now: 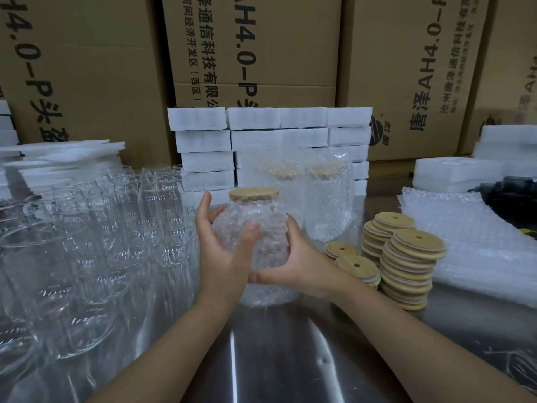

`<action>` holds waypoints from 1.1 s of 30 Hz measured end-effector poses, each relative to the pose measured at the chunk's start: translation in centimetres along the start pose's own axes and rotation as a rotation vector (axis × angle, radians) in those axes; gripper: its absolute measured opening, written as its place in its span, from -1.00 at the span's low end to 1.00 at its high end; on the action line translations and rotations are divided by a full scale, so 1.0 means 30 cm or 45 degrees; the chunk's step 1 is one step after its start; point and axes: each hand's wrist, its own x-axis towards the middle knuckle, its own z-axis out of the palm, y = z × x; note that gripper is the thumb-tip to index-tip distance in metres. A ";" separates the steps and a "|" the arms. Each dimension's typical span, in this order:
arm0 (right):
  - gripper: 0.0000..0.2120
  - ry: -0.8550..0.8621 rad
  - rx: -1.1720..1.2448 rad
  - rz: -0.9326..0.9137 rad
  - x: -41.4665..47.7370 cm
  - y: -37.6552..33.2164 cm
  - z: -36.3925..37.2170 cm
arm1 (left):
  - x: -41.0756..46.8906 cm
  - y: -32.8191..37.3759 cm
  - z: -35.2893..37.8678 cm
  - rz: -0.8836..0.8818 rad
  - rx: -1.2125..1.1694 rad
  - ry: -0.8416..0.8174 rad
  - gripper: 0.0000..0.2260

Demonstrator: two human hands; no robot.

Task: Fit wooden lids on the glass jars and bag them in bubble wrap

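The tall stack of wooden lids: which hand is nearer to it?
Right. The right hand grips the wrapped jar just left of the tall lid stack. The left hand grips the jar's left side, farther from the stack.

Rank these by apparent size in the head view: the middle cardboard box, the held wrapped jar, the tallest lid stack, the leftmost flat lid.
1. middle cardboard box, although it is the farthest away
2. wrapped jar
3. tallest lid stack, nearly matching the jar, so this pair is unsure
4. leftmost flat lid
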 end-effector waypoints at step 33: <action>-0.16 0.399 0.227 -0.176 0.006 -0.028 -0.018 | -0.016 -0.060 -0.001 -0.294 0.105 -0.513 -0.24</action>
